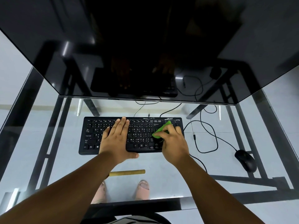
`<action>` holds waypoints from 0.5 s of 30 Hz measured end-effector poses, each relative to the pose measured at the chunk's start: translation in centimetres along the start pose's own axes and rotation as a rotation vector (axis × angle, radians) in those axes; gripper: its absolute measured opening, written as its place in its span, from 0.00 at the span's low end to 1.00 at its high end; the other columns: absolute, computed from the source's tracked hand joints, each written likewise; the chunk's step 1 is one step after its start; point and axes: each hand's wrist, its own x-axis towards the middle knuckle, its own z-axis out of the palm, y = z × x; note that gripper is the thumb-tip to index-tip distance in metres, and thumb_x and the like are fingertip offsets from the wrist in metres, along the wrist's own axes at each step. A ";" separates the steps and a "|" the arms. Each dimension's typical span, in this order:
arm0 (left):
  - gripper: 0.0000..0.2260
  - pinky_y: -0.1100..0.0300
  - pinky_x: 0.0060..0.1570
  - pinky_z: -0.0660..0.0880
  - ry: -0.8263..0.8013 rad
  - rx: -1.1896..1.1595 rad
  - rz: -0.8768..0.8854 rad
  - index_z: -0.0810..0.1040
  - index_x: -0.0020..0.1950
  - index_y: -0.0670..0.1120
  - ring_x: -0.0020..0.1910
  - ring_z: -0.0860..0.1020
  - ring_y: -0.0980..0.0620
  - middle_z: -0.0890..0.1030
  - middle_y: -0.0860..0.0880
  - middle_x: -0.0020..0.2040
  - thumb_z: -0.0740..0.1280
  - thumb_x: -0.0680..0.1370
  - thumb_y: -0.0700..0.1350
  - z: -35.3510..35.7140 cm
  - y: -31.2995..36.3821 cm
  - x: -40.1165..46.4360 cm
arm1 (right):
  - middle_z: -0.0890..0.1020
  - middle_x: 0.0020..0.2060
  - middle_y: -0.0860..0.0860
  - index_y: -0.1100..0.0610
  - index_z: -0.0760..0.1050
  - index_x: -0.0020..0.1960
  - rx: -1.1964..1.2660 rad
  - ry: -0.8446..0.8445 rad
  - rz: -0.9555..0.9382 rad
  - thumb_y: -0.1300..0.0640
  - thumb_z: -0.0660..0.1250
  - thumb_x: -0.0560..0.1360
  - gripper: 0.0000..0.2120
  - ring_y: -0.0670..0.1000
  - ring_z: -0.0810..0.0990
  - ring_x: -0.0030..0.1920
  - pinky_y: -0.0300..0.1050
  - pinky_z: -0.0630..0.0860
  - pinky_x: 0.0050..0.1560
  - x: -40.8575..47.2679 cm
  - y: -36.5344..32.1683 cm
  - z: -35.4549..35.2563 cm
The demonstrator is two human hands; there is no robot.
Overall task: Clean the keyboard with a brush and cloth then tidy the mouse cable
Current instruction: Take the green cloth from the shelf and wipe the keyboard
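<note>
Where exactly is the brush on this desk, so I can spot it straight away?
Start at the black keyboard in the middle of the glass desk. Just in front of its near edge, between the person's forearms, lies the brush: a slim tan stick lying crosswise. It is the only light-coloured, straight item there; the mouse and cables are black.

A single wide-angle camera is sitting on the person's head, looking forward and steeply down over both forearms onto the glass counter (210,143). It is hanging close above the keyboard (90,136), which is lying near the middle of the view. The dark monitor (145,46) is filling the upper half, and the lens is bending the counter's edges outward at the sides.
</note>
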 end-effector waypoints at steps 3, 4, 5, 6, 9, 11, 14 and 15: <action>0.59 0.49 0.76 0.43 0.002 0.000 0.005 0.35 0.78 0.50 0.77 0.36 0.54 0.34 0.54 0.78 0.64 0.62 0.76 0.1 0.1 0.0 | 0.74 0.51 0.43 0.44 0.82 0.55 0.034 0.000 -0.004 0.71 0.59 0.68 0.28 0.50 0.66 0.47 0.45 0.75 0.46 0.0 -0.3 0.4; 0.59 0.49 0.76 0.43 0.000 0.000 0.009 0.35 0.78 0.50 0.77 0.36 0.54 0.34 0.54 0.78 0.64 0.62 0.75 0.0 0.0 0.0 | 0.75 0.50 0.43 0.44 0.82 0.54 0.047 -0.004 -0.036 0.72 0.59 0.68 0.28 0.50 0.66 0.47 0.45 0.75 0.46 0.0 -0.1 0.4; 0.59 0.49 0.76 0.43 -0.004 0.002 0.016 0.35 0.78 0.50 0.77 0.36 0.54 0.34 0.54 0.78 0.65 0.62 0.75 0.0 -0.1 0.0 | 0.75 0.50 0.42 0.44 0.83 0.53 0.056 -0.010 -0.064 0.72 0.59 0.68 0.28 0.50 0.67 0.46 0.44 0.75 0.46 0.0 0.3 0.3; 0.59 0.49 0.76 0.42 -0.009 0.008 0.027 0.35 0.78 0.50 0.77 0.36 0.54 0.34 0.54 0.78 0.65 0.62 0.75 -0.1 -0.3 0.0 | 0.75 0.49 0.42 0.44 0.83 0.51 0.069 -0.004 -0.072 0.72 0.59 0.68 0.27 0.51 0.68 0.46 0.44 0.74 0.45 0.2 0.6 0.2; 0.60 0.48 0.76 0.41 -0.013 0.011 0.040 0.35 0.78 0.51 0.77 0.36 0.54 0.34 0.54 0.78 0.66 0.61 0.75 -0.4 -1.3 0.0 | 0.76 0.48 0.45 0.46 0.84 0.50 0.168 0.142 0.115 0.71 0.59 0.68 0.25 0.54 0.73 0.48 0.42 0.73 0.49 0.7 2.2 0.3; 0.61 0.48 0.76 0.40 -0.011 0.001 0.027 0.36 0.78 0.51 0.77 0.36 0.54 0.35 0.54 0.78 0.66 0.59 0.76 -0.6 -2.0 0.0 | 0.76 0.51 0.49 0.47 0.82 0.57 0.270 0.248 0.300 0.68 0.61 0.70 0.24 0.55 0.76 0.51 0.45 0.75 0.56 1.5 2.6 0.3; 0.62 0.47 0.76 0.40 -0.025 0.008 0.028 0.35 0.78 0.51 0.77 0.36 0.53 0.35 0.54 0.78 0.66 0.58 0.76 -1.0 -2.5 0.2 | 0.76 0.55 0.52 0.51 0.79 0.62 0.254 0.213 0.370 0.66 0.63 0.72 0.22 0.57 0.75 0.54 0.45 0.73 0.59 3.2 1.7 0.7; 0.62 0.47 0.76 0.40 -0.031 0.012 0.030 0.35 0.78 0.51 0.77 0.37 0.53 0.34 0.54 0.78 0.66 0.58 0.77 -1.1 -2.7 0.2 | 0.76 0.56 0.52 0.52 0.79 0.63 0.208 0.180 0.344 0.66 0.63 0.72 0.22 0.58 0.74 0.54 0.45 0.72 0.59 3.7 1.0 1.0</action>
